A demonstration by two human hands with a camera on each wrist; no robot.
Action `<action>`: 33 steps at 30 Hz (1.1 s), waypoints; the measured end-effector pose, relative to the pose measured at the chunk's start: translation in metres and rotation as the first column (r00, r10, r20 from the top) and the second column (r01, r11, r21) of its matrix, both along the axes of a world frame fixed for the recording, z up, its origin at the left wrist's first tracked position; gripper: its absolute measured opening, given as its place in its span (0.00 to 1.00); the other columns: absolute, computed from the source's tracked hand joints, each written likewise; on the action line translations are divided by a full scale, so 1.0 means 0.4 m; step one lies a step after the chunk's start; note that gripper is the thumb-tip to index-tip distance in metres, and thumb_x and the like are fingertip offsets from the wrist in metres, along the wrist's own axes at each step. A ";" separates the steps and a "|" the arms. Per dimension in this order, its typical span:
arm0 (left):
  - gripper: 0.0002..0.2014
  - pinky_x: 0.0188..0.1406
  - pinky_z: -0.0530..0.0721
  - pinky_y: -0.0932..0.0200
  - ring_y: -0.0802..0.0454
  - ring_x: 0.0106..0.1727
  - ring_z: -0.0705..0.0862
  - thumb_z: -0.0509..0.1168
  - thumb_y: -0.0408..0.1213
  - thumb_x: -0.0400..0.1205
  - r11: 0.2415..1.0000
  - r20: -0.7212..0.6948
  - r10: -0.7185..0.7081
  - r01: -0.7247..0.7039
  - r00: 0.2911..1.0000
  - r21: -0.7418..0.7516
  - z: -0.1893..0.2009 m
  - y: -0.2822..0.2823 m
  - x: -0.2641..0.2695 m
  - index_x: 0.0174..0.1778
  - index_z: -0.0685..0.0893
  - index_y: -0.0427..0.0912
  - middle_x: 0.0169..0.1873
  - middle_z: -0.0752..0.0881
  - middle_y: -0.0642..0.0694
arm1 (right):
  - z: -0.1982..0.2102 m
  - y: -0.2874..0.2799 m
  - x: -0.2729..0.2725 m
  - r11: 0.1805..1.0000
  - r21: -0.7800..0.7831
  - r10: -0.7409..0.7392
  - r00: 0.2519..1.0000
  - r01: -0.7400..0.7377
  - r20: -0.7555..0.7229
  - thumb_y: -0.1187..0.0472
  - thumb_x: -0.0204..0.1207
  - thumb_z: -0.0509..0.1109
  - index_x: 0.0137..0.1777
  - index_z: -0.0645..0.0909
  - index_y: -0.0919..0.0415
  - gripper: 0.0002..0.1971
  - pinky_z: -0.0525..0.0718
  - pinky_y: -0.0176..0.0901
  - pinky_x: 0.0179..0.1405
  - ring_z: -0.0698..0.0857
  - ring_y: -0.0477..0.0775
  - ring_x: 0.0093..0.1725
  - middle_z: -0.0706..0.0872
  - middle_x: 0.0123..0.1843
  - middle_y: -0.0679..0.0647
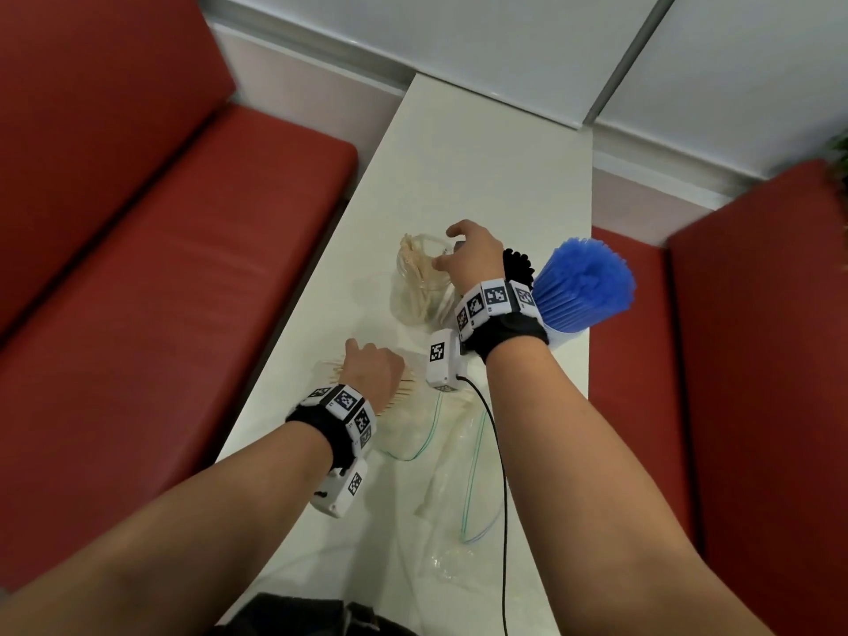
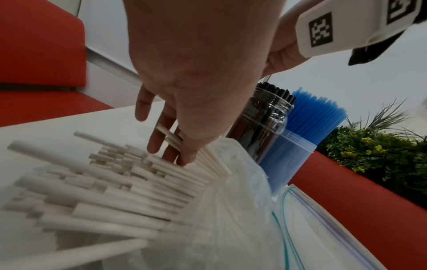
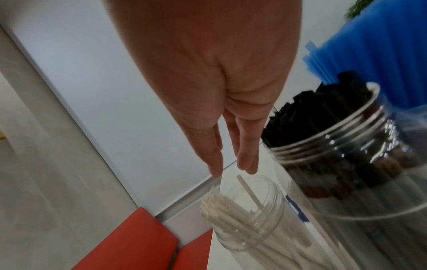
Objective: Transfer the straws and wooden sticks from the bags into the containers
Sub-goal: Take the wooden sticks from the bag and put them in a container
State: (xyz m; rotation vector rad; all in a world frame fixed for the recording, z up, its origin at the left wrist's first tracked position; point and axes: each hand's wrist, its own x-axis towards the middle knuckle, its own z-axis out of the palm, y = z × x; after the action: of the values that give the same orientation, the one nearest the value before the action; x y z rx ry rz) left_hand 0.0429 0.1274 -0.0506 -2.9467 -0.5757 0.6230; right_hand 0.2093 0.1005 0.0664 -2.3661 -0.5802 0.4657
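— Nearest to the camera, what lies on the white table [image 1: 459, 144]?

— Empty zip bags [image 1: 463, 475], flattened and see-through, with green seal lines. A black cable [image 1: 498, 452] runs across them from the white tracker on the right wrist.

— And the left hand [image 1: 372, 373]?

— It sits just beyond, over a heap of pale wooden sticks [image 2: 110, 184] that spill from the mouth of another clear bag [image 2: 231, 210]. In the left wrist view its fingers [image 2: 154, 140] point down, slightly spread, and a few sticks are pinched between them, the fingertips touching the pile.

— Further along?

— A clear plastic jar [image 1: 420, 286] stands upright on the table, partly filled with more of the same sticks, which lean against its far-left side. The right hand [image 1: 472, 261] is above its mouth. From the right wrist camera the fingers [image 3: 246, 146] reach down, straight and close together, just over the rim; one stick [image 3: 250, 193] stands tilted in the opening below them. Whether a fingertip is touching that stick I cannot tell.

— Beside it?

— On the right, a second clear jar [image 3: 335, 164] packed with black straws [image 3: 323, 106], and next to it a tight bundle of blue straws [image 1: 585, 282] standing upright in a white container [image 1: 563, 338]. Red padded benches [image 1: 174, 250] flank the table on both sides, and green foliage [image 2: 374, 146] shows behind the right one
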 end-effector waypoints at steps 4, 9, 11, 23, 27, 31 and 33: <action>0.15 0.68 0.66 0.42 0.46 0.62 0.77 0.53 0.31 0.85 1.000 -0.027 -0.001 0.000 1.000 -0.010 0.033 -0.009 -0.016 0.64 0.77 0.47 0.58 0.82 0.48 | 0.020 -0.065 -0.056 0.989 0.132 -0.075 0.992 0.062 0.099 0.70 0.82 0.63 0.68 0.82 0.61 0.17 0.77 0.38 0.46 0.84 0.53 0.47 0.89 0.56 0.59; 0.17 0.66 0.71 0.45 0.44 0.67 0.77 0.51 0.30 0.86 0.997 -0.034 0.018 -0.020 0.999 -0.080 0.116 -0.005 -0.010 0.66 0.79 0.43 0.64 0.82 0.44 | -0.061 -0.148 -0.177 0.932 -0.195 0.298 0.952 -0.305 -0.064 0.74 0.81 0.63 0.70 0.83 0.60 0.21 0.80 0.43 0.62 0.85 0.56 0.64 0.86 0.68 0.60; 0.17 0.64 0.75 0.48 0.43 0.68 0.78 0.52 0.31 0.86 0.995 -0.054 0.010 -0.015 0.999 -0.096 0.155 -0.006 -0.006 0.69 0.78 0.41 0.66 0.81 0.43 | -0.112 -0.166 -0.225 0.869 -0.290 0.378 0.916 -0.401 -0.136 0.73 0.79 0.68 0.79 0.75 0.58 0.28 0.76 0.48 0.72 0.79 0.61 0.75 0.81 0.74 0.62; 0.17 0.44 0.83 0.51 0.42 0.51 0.85 0.67 0.26 0.78 0.962 0.170 0.019 0.029 0.985 -0.272 0.365 0.024 -0.023 0.63 0.82 0.37 0.55 0.86 0.38 | -0.177 -0.169 -0.295 0.963 -0.005 0.266 0.954 -0.270 -0.137 0.58 0.90 0.59 0.55 0.84 0.64 0.13 0.74 0.43 0.44 0.85 0.59 0.54 0.89 0.53 0.58; 0.32 0.55 0.82 0.50 0.40 0.59 0.83 0.56 0.26 0.81 0.791 0.385 0.358 -0.057 0.851 -0.610 0.392 0.079 -0.034 0.83 0.58 0.42 0.60 0.83 0.39 | -0.111 -0.174 -0.288 0.968 0.178 0.210 0.961 -0.178 -0.180 0.61 0.91 0.58 0.52 0.83 0.66 0.13 0.76 0.30 0.40 0.85 0.42 0.38 0.90 0.46 0.59; 0.20 0.51 0.85 0.51 0.47 0.49 0.86 0.56 0.32 0.84 0.318 0.209 0.797 -0.101 0.567 -0.943 0.368 0.085 -0.033 0.74 0.73 0.39 0.55 0.84 0.37 | 0.013 -0.176 -0.266 0.929 0.364 0.163 0.955 -0.065 -0.247 0.61 0.91 0.59 0.40 0.79 0.62 0.17 0.84 0.42 0.43 0.83 0.51 0.34 0.84 0.33 0.56; 0.13 0.48 0.83 0.54 0.47 0.46 0.84 0.57 0.39 0.88 0.039 -0.034 0.812 -0.112 0.582 -0.993 0.348 0.067 -0.035 0.60 0.82 0.37 0.52 0.85 0.37 | 0.096 -0.177 -0.256 0.866 0.498 0.209 0.933 -0.037 -0.294 0.64 0.90 0.59 0.41 0.78 0.61 0.14 0.83 0.40 0.37 0.80 0.51 0.30 0.79 0.31 0.54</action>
State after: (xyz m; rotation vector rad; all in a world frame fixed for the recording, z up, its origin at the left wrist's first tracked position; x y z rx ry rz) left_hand 0.0289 0.1540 0.0887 -4.0683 -2.1960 -0.1387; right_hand 0.1068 0.0295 0.1049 -1.7239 -0.6069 0.6821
